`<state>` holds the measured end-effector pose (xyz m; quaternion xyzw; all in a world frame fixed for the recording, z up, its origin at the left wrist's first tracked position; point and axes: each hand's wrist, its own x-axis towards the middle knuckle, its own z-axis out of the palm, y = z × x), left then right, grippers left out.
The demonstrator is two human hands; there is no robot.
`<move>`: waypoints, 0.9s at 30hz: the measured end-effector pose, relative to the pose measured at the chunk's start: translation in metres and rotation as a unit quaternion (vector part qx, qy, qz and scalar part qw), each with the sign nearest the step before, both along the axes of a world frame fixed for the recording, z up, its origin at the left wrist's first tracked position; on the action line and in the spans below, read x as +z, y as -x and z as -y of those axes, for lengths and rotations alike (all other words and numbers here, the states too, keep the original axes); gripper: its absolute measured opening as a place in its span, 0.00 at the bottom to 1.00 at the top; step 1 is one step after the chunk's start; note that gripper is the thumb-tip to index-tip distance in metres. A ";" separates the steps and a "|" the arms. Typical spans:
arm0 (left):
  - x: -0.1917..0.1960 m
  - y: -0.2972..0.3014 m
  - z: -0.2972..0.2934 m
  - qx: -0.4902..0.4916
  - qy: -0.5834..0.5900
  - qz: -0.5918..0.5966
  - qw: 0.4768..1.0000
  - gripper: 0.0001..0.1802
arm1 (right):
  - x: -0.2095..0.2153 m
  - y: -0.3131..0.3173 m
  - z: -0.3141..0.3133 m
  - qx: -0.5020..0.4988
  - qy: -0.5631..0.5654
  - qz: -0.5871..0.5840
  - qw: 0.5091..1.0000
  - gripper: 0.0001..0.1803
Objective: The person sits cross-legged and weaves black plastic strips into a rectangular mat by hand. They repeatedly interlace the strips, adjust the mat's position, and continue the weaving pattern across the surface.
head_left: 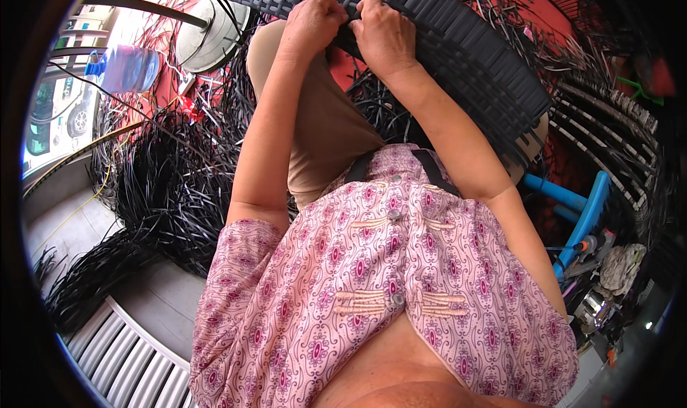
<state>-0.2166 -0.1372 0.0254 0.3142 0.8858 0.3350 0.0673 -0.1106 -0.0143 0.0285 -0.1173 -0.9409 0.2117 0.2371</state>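
A dark woven panel (465,57) of flat black plastic strips slants across my lap, from the top middle down toward the right. My left hand (315,27) is closed at the panel's near edge, fingers curled and pinching. Close beside it, my right hand (384,37) is also closed on that edge, its fingertips bent inward. A narrow gap lies between the two hands. Whether a single loose strip is pinched in the fingers is too small to tell.
Heaps of loose black strips (164,172) cover the floor at left. A round grey base (211,36) and a clear blue water bottle (129,69) stand far left. A white slatted seat (129,358) is at lower left. At right are a blue frame (583,218) and bundled strips (608,129).
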 end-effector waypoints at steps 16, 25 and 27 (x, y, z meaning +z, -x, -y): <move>0.086 0.027 0.045 -0.015 -0.052 -0.227 0.972 0.11 | 0.036 0.045 -0.013 0.209 0.343 -0.010 0.916 0.17; 0.002 0.056 0.025 0.023 0.011 -0.024 0.999 0.12 | 0.014 0.028 -0.030 0.105 0.506 -0.052 0.855 0.12; 0.004 0.038 0.012 0.021 0.092 -0.064 0.993 0.17 | 0.012 0.026 -0.027 0.087 0.495 -0.070 0.862 0.14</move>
